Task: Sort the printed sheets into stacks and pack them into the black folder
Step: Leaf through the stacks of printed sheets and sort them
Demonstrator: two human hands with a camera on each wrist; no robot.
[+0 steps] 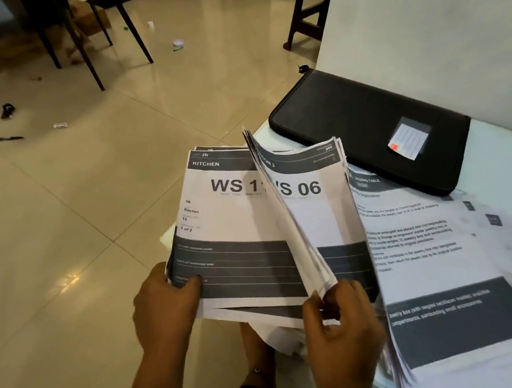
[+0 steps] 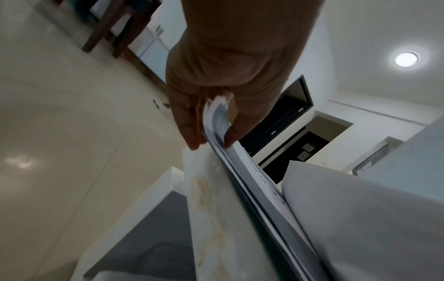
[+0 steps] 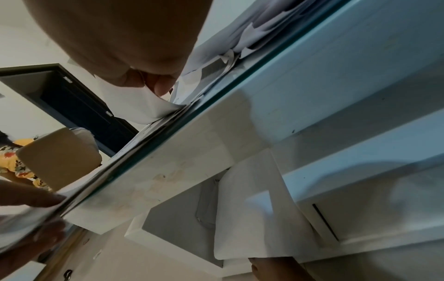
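The white table [image 1: 497, 145] is carrying everything at the right of the head view; the black folder [image 1: 367, 129] is lying closed and flat at its far end, well apart from both hands; nearer, loose printed sheets [image 1: 429, 238] are spreading across the tabletop, one headed with a blurred title and dense text. Out over the table's edge a held bundle of sheets [image 1: 234, 222] is showing "KITCHEN" and "WS 1" on its exposed page; a lifted sheaf [image 1: 297, 203] marked "WS 06" is curling up and away from it. The left hand [image 1: 166, 303] is gripping the bundle's lower left corner, thumb on top and fingers beneath, as the left wrist view confirms; the right hand [image 1: 342, 323] is pinching the lower edge of the lifted sheaf between thumb and fingertips. Judging from this, the sorting is in progress and packing is not yet begun; doing it well is calling for reading each heading before parting pages, keeping the left grip firm so nothing is sliding off, and laying matching headings on one pile.
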